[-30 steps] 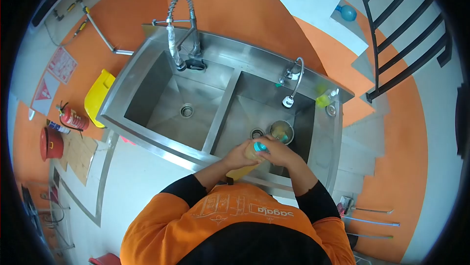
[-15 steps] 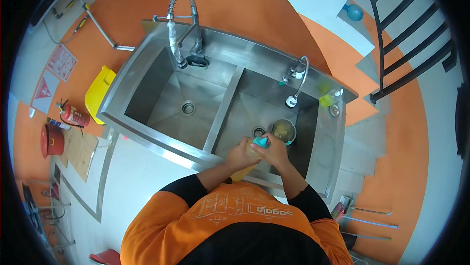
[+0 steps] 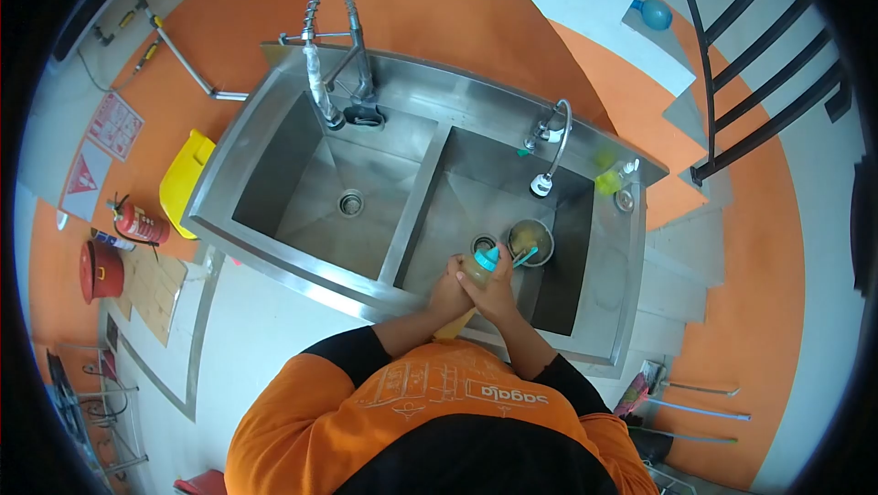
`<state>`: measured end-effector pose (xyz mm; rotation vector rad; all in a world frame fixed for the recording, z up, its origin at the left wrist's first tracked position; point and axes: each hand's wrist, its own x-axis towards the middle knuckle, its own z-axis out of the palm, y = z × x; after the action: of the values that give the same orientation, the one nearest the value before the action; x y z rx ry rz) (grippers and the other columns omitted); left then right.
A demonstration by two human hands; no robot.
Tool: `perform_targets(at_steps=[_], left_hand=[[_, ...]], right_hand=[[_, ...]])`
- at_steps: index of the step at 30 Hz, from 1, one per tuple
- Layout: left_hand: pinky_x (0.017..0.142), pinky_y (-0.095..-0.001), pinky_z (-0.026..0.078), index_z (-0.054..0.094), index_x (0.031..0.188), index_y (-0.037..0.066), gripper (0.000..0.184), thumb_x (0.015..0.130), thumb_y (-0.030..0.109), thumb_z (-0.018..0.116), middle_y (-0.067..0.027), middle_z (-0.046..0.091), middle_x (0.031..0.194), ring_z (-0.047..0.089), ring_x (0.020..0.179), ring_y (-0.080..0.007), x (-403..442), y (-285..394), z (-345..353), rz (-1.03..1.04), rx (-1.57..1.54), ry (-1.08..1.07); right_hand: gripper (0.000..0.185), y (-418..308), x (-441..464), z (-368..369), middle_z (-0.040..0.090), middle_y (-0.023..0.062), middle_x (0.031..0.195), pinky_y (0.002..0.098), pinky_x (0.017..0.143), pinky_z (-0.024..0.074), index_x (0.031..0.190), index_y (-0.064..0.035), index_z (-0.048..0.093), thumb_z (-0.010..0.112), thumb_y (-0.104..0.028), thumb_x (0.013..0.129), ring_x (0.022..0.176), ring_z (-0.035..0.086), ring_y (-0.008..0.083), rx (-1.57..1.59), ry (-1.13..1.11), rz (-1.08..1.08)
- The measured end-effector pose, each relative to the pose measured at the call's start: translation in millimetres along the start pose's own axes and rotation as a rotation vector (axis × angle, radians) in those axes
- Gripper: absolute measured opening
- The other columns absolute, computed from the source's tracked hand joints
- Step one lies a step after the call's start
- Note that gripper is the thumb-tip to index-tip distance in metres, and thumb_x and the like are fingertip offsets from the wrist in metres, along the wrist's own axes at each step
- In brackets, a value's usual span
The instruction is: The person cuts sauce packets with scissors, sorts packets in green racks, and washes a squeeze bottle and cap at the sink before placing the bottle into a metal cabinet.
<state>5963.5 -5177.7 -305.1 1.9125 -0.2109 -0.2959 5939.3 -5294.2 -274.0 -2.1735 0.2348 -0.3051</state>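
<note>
Nearest of all is the orange top with white print on it, its sleeves ending in black at the forearms. Beyond it, the left hand and the right hand come together over the near edge of the sink, both curled closed around a small bottle with a teal cap. The bottle sits upper-middle in the double clasp, its cap leaning toward 1 o'clock (the hands hide its lower part).

From the bottle, the drain lies at 12 o'clock, and a round pot with murky contents stands just beside it at 2. A teal stick crosses the pot's near edge; whether it touches the right hand I cannot tell.

Farther off, a white-tipped tap hangs over the basin at 1 o'clock, and a yellow-green soap bottle stands on the ledge at 2. The tall spring tap rises at 11. Well away at 9 are a fire extinguisher and a red bin.
</note>
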Motion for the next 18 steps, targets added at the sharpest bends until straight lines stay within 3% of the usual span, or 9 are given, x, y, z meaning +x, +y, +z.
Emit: perform_targets(at_steps=[3, 6, 9, 12, 15, 18], left_hand=[[0.107, -0.0441, 0.041, 0.026, 0.146, -0.001, 0.096, 0.075, 0.028, 0.083, -0.0279, 0.041, 0.144, 0.045, 0.134, -0.0377, 0, -9, -14, 0.216, -0.058, -0.228], [0.118, -0.0409, 0.028, 0.013, 0.156, 0.000, 0.093, 0.089, 0.030, 0.070, -0.0240, 0.024, 0.158, 0.027, 0.147, -0.0310, 1, -10, -41, 0.091, -0.219, -0.605], [0.121, -0.0376, 0.018, 0.006, 0.158, 0.002, 0.083, 0.100, 0.036, 0.053, -0.0181, 0.018, 0.162, 0.018, 0.151, -0.0260, -3, -6, -59, -0.192, -0.749, -0.764], [0.122, -0.0371, 0.014, 0.011, 0.158, 0.003, 0.074, 0.104, 0.045, 0.041, -0.0143, 0.015, 0.164, 0.016, 0.151, -0.0243, -5, -23, -61, -0.193, -0.938, -0.796], [0.121, -0.0411, 0.020, 0.019, 0.158, 0.008, 0.072, 0.103, 0.051, 0.041, -0.0108, 0.022, 0.163, 0.021, 0.150, -0.0254, -9, -34, -62, -0.287, -0.874, -0.653], [0.119, -0.0411, 0.025, 0.034, 0.152, 0.007, 0.056, 0.108, 0.042, 0.033, -0.0108, 0.039, 0.154, 0.035, 0.144, -0.0257, -19, -39, -74, -0.227, -0.646, -0.435]], right_hand=[[0.096, 16, 1, -1, 0.033, 0.0254, 0.141, 0.0482, 0.108, 0.0356, 0.146, -0.0084, 0.032, 0.087, -0.029, 0.072, 0.135, 0.034, 0.0402, 0.100, 0.027, 0.173], [0.091, 25, 2, -12, 0.037, 0.0190, 0.138, 0.0443, 0.106, 0.0404, 0.149, -0.0167, 0.030, 0.085, -0.020, 0.076, 0.130, 0.041, 0.0313, 0.149, 0.007, 0.285], [0.086, 36, 7, -8, 0.044, 0.0122, 0.134, 0.0413, 0.104, 0.0425, 0.148, -0.0137, 0.032, 0.082, -0.012, 0.078, 0.126, 0.046, 0.0257, 0.676, -0.061, 0.267], [0.082, 67, 16, 7, 0.048, 0.0073, 0.129, 0.0375, 0.100, 0.0458, 0.148, -0.0159, 0.031, 0.077, -0.007, 0.081, 0.120, 0.049, 0.0210, 0.715, -0.111, 0.142], [0.072, 89, 27, 7, 0.049, 0.0097, 0.129, 0.0390, 0.097, 0.0490, 0.146, -0.0166, 0.035, 0.073, -0.010, 0.086, 0.116, 0.053, 0.0225, 0.721, -0.102, 0.300], [0.063, 117, 35, -4, 0.052, 0.0119, 0.125, 0.0419, 0.093, 0.0524, 0.147, -0.0176, 0.034, 0.066, -0.016, 0.092, 0.111, 0.058, 0.0240, 1.140, 0.066, 0.504]])
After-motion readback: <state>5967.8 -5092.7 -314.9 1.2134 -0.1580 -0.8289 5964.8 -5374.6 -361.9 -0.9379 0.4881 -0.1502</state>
